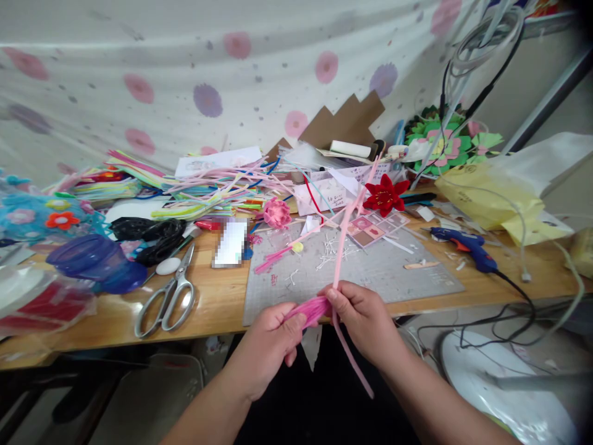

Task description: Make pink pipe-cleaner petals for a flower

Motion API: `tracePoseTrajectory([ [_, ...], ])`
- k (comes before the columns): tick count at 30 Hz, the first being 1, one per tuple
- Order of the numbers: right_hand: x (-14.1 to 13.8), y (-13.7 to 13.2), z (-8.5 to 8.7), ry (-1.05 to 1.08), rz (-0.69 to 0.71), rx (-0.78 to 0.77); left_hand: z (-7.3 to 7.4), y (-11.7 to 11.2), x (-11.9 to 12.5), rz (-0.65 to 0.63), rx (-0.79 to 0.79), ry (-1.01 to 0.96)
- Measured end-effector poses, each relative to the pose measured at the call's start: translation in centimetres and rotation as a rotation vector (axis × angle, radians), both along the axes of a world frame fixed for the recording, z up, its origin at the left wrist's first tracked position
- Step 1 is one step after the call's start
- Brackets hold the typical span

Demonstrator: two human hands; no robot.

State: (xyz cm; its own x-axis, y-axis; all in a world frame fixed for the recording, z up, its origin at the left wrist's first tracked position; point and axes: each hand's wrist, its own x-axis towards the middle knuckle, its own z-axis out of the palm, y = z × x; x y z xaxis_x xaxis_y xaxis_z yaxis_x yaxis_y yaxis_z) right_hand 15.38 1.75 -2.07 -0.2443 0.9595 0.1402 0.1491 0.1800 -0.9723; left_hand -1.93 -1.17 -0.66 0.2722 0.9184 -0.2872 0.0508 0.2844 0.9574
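My left hand (271, 340) is closed round a bundle of bright pink pipe cleaners (311, 309) at the table's front edge. Just right of it, my right hand (359, 312) pinches a long pale pink pipe cleaner (345, 238) against that bundle. One end of it rises toward the back of the table. The other end hangs down below my hands. Both hands hover over the front edge of a grey cutting mat (370, 272).
Scissors (169, 296) lie left of the mat on the wooden table (106, 321). A blue glue gun (463, 244) with its cord lies at the right. A red flower (384, 194), a pink flower (277, 213) and a heap of pipe cleaners (208, 188) sit further back.
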Motion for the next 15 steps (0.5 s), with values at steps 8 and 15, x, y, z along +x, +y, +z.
tracePoseTrajectory([
  [8,1.3,0.2,1.9,-0.37,0.173,0.235,1.1,0.1,-0.5,-0.107,0.205,0.374],
  [15,1.2,0.4,3.7,-0.488,0.495,0.239,1.9,0.1,-0.3,-0.145,0.177,0.332],
])
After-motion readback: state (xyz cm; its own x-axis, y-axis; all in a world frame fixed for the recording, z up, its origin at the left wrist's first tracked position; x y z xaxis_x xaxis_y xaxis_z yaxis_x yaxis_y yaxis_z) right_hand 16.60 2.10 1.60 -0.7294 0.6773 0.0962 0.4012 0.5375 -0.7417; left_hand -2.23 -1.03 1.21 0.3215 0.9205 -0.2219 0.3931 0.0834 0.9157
